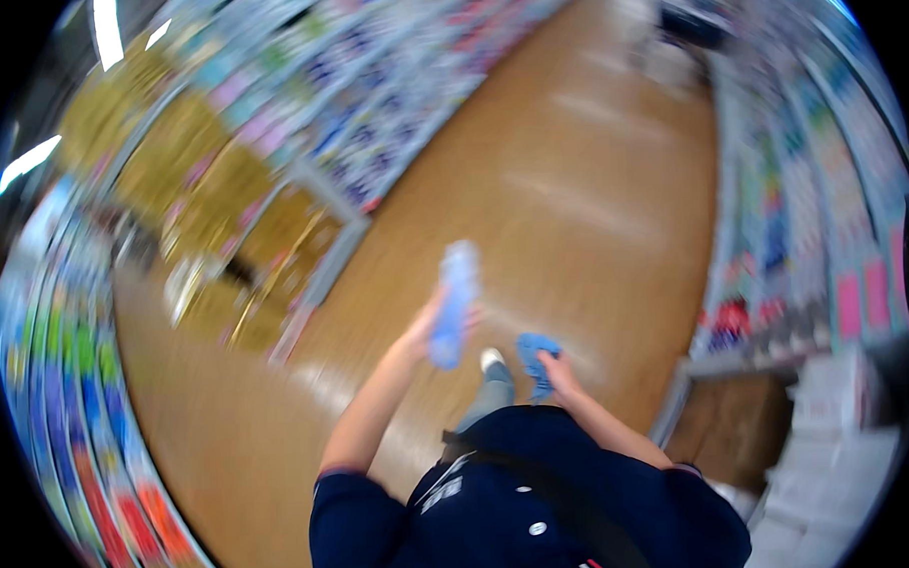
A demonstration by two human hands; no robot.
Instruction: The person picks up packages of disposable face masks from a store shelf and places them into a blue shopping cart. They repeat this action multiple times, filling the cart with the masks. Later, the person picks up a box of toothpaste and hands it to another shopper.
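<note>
My left hand (426, 322) grips a pale blue, partly see-through bottle or pack (455, 303) around its lower half, out in front of my body; motion blur hides its details. To the right and slightly lower, a crumpled blue cloth (534, 360) is held in my right hand (561, 372), hanging in front of my waist. The two hands are apart. Between them, one foot in a white shoe (491, 357) shows on the floor.
A wood-toned aisle floor (557, 205) runs up between stocked shop shelves (388, 98) and further shelves (797, 197) at right. Golden packs (218, 172) fill a shelf end at left. Cardboard (722, 425) and white boxes (828, 451) stand low at right. More shelves (75, 372) curve at far left.
</note>
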